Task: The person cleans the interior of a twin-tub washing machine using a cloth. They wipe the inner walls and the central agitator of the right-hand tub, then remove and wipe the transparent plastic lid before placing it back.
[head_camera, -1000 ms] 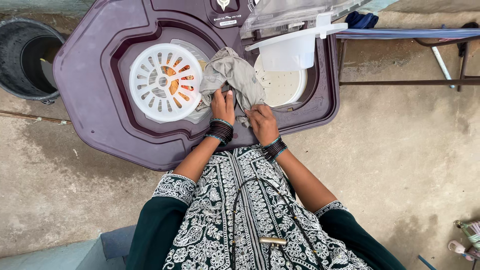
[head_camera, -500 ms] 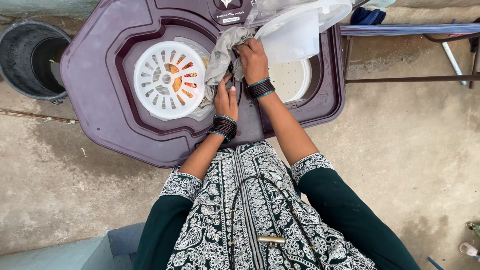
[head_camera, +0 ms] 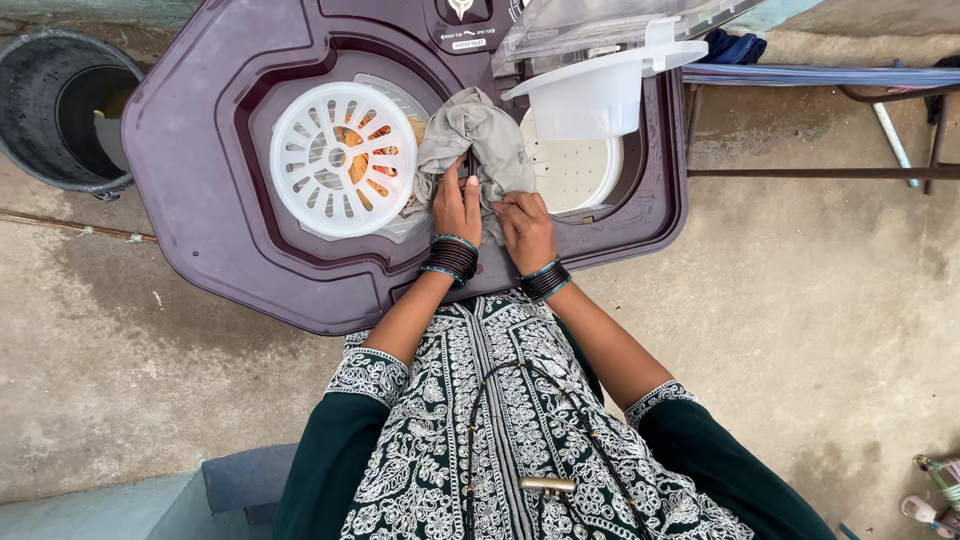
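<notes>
A crumpled grey cloth (head_camera: 475, 140) lies on the ridge between the two tubs of a purple twin-tub washing machine (head_camera: 210, 180). My left hand (head_camera: 456, 208) grips its near edge, and my right hand (head_camera: 523, 225) grips it just beside, both wrists wearing dark bangles. Left of the cloth, a white slotted round cover (head_camera: 343, 173) sits over the wash tub with orange laundry beneath it. On the right, the cream spin tub (head_camera: 580, 172) stands uncovered under a raised clear lid (head_camera: 590, 40) and a white inner lid (head_camera: 600, 90).
A black bucket (head_camera: 60, 110) stands on the concrete floor at the upper left. A metal-framed cot (head_camera: 830, 110) with blue cloth is at the upper right. A grey step (head_camera: 240, 480) lies at the lower left, sandals (head_camera: 935, 495) at the lower right.
My right hand reached up over the cloth toward the spin tub, then came back down beside my left hand. The cloth is now bunched higher on the ridge between the tubs.
</notes>
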